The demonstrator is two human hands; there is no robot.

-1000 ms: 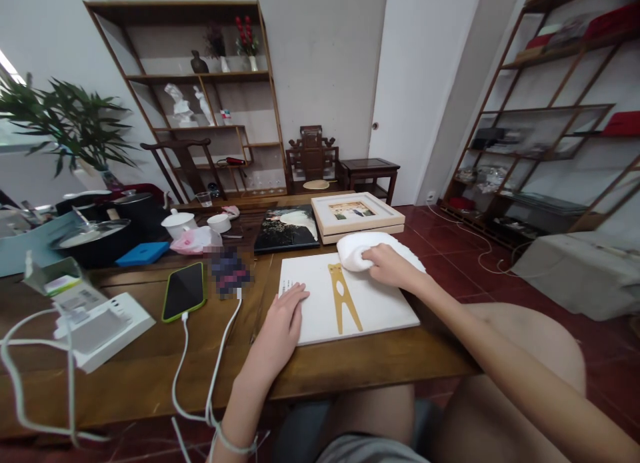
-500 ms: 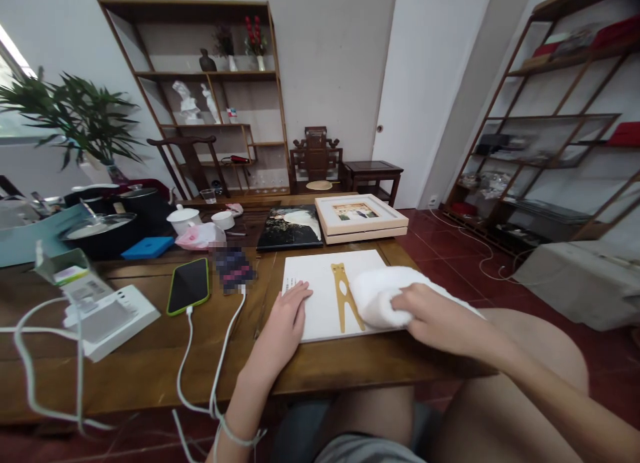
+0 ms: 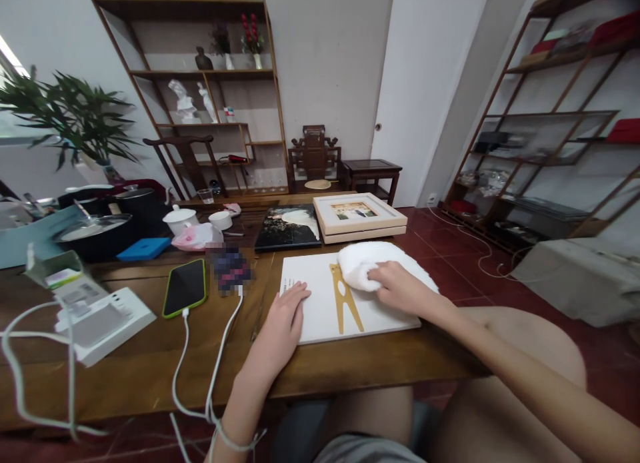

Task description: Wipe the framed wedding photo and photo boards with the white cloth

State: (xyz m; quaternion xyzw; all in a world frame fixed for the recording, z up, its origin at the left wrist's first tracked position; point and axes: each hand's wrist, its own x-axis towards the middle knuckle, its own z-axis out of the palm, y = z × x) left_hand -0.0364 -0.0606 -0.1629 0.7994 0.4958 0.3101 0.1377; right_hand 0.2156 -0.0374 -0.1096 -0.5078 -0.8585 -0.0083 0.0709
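A white board [image 3: 320, 316] with a gold giraffe figure [image 3: 344, 303] lies flat near the front edge of the wooden table [image 3: 150, 376]. My left hand [image 3: 283, 320] rests flat on the board's left edge, fingers stretched out. My right hand [image 3: 400, 288] is closed on a white cloth [image 3: 363, 260], pressing it onto the board's far right part, just right of the giraffe.
Behind the board lie a dark photo panel [image 3: 287, 228] and a stack of light wooden frames [image 3: 357, 216]. Left of it are a phone in a green case [image 3: 185, 287] with a white cable [image 3: 200, 376], an open white box [image 3: 95, 316], pots and cups. Shelves line the walls.
My right hand swept the cloth from the board's far right toward the near right edge, then back up to the far right. My left hand stayed on the board's left edge.
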